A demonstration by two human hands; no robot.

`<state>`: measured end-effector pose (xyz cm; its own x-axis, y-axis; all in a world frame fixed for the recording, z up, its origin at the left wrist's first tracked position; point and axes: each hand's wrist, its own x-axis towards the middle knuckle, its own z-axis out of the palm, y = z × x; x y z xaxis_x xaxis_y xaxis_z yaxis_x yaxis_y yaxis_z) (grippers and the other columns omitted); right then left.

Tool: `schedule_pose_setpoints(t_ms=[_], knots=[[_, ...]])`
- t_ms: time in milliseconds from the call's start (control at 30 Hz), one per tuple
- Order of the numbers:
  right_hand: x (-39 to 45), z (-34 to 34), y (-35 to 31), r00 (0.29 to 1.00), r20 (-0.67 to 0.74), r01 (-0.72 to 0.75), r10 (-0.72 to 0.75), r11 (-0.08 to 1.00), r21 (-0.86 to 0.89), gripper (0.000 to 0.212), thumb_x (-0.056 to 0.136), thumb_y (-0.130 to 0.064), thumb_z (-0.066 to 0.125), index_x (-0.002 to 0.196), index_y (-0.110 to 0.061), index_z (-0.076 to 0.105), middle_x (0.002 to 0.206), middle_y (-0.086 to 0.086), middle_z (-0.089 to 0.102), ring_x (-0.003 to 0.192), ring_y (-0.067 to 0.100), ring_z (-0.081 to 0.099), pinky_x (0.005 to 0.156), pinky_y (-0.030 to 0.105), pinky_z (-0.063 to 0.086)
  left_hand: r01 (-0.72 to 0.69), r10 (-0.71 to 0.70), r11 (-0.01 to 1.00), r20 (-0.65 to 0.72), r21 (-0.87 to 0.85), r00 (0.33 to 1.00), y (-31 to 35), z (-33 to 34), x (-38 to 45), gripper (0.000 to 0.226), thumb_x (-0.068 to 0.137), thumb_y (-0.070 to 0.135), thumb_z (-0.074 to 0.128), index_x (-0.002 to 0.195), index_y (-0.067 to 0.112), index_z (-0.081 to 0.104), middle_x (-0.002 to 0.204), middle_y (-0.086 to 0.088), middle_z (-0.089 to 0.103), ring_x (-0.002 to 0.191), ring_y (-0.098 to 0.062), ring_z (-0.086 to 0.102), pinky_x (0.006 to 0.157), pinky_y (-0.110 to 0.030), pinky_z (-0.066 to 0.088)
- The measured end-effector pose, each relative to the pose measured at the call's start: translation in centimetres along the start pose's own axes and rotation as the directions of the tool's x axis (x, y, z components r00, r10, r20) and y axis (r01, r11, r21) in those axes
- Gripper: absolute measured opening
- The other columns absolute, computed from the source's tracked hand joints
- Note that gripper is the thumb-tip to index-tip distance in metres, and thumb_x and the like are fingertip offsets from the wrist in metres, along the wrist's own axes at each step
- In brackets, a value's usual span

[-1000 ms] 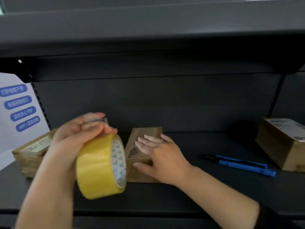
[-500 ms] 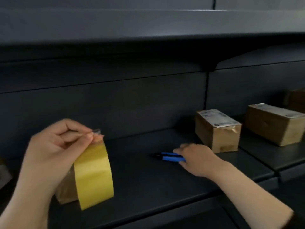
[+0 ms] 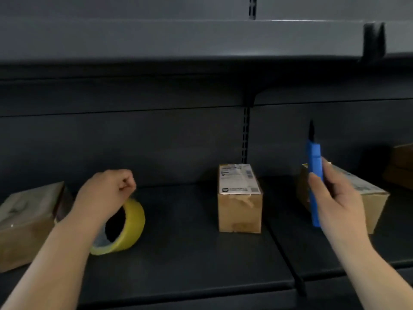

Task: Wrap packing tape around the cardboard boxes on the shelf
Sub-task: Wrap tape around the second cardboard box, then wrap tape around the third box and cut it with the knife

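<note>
A yellow roll of packing tape (image 3: 130, 227) stands on the dark shelf (image 3: 190, 253) under my left hand (image 3: 105, 195), whose curled fingers pinch the tape's free end at the top of the roll. My right hand (image 3: 335, 198) grips a blue utility knife (image 3: 314, 180) and holds it upright, blade end up, above the shelf. A small cardboard box (image 3: 239, 200) with a white label stands upright between my hands. Another labelled box (image 3: 366, 198) lies behind my right hand. A taped box (image 3: 24, 220) sits at the far left.
An upper shelf (image 3: 201, 39) overhangs the work area. A slotted upright (image 3: 245, 135) and a seam divide the shelf into two bays. One more brown box (image 3: 402, 166) shows at the far right edge.
My right hand has picked the blue knife off the shelf and raised it upright. My left hand has lowered the tape roll onto the shelf. The view has shifted right.
</note>
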<state>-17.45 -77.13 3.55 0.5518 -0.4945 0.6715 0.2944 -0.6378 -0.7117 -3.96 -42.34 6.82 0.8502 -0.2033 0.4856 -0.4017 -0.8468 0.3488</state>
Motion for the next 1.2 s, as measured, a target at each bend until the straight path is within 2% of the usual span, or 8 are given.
schedule_pose_setpoints(t_ms=[200,433,567,700,967,1067,1133,1200], knots=[[-0.1,1.5,4.5,0.848,0.428,0.009,0.312,0.799,-0.601,0.042,0.093,-0.027,0.051,0.134,-0.017,0.048,0.113,0.012,0.053,0.098,0.026,0.058,0.081,0.03,0.043,-0.048,-0.029,0.956,0.254,0.291,0.967,2.7,2.9,2.3,0.03,0.083,0.013,0.06,0.059,0.03,0.052,0.078,0.006,0.062,0.073,-0.014,0.058,0.067,-0.032,0.05],[0.0,3.1,5.0,0.814,0.408,0.173,0.413,0.498,-0.85,0.039,0.093,-0.036,0.044,0.125,-0.013,0.05,0.12,0.008,0.051,0.112,0.026,0.047,0.08,0.032,0.046,-0.108,-0.131,0.889,0.472,0.446,0.872,5.3,5.0,2.5,0.012,0.081,0.019,0.065,0.09,0.023,0.07,0.1,0.0,0.067,0.091,-0.021,0.062,0.077,-0.032,0.051],[0.4,3.2,3.9,0.878,0.411,0.215,0.246,0.564,-0.797,0.04,0.094,-0.037,0.041,0.125,-0.014,0.051,0.121,0.007,0.055,0.112,0.026,0.047,0.087,0.035,0.046,-0.17,-0.07,0.877,0.47,0.45,0.88,5.3,5.7,2.2,0.034,0.085,0.009,0.059,0.115,0.025,0.063,0.112,-0.002,0.066,0.099,-0.02,0.062,0.085,-0.034,0.051],[0.7,3.6,1.8,0.939,0.339,0.105,0.056,0.892,-0.439,0.041,0.094,-0.032,0.046,0.131,-0.013,0.052,0.132,0.008,0.055,0.122,0.026,0.048,0.097,0.029,0.036,-0.274,0.042,0.851,0.462,0.449,0.886,5.1,5.9,1.8,0.033,0.085,0.015,0.06,0.114,0.03,0.063,0.117,0.003,0.064,0.101,-0.018,0.06,0.084,-0.035,0.051],[1.3,6.7,-0.4,0.826,0.473,-0.336,0.305,0.942,-0.02,0.045,0.091,-0.048,0.048,0.13,-0.025,0.051,0.09,-0.028,0.049,0.074,-0.012,0.043,0.061,0.007,0.031,-0.367,0.306,0.904,0.268,0.221,0.914,7.4,7.2,-0.6,0.019,0.086,0.032,0.053,0.1,0.033,0.067,0.1,0.008,0.07,0.088,-0.015,0.063,0.073,-0.034,0.053],[1.3,7.6,0.1,0.804,0.468,-0.401,0.367,0.915,-0.029,0.051,0.088,-0.051,0.049,0.132,-0.025,0.047,0.087,-0.024,0.046,0.07,-0.009,0.042,0.059,0.011,0.031,-0.188,0.213,0.954,0.085,-0.233,0.973,8.9,8.5,-2.3,0.018,0.088,0.029,0.054,0.102,0.028,0.066,0.101,0.007,0.07,0.088,-0.008,0.063,0.077,-0.03,0.053],[1.2,8.0,0.2,0.744,0.495,-0.504,0.449,0.864,-0.027,0.059,0.086,-0.057,0.048,0.133,-0.023,0.046,0.093,-0.014,0.051,0.072,-0.004,0.045,0.06,0.016,0.034,0.162,-0.065,0.761,0.175,-0.628,0.982,10.4,9.1,-2.9,0.028,0.09,0.038,0.051,0.116,0.028,0.058,0.116,0.006,0.063,0.101,-0.006,0.058,0.09,-0.028,0.049],[0.9,8.1,0.1,0.682,0.524,-0.59,0.511,0.807,-0.02,0.065,0.081,-0.064,0.048,0.131,-0.023,0.049,0.095,-0.01,0.056,0.076,0.002,0.05,0.06,0.019,0.036,0.471,-0.202,0.484,0.43,-0.737,0.88,11.9,9.6,-2.9,0.048,0.087,0.054,0.046,0.13,0.032,0.044,0.128,0.007,0.052,0.117,-0.013,0.05,0.103,-0.04,0.04]])
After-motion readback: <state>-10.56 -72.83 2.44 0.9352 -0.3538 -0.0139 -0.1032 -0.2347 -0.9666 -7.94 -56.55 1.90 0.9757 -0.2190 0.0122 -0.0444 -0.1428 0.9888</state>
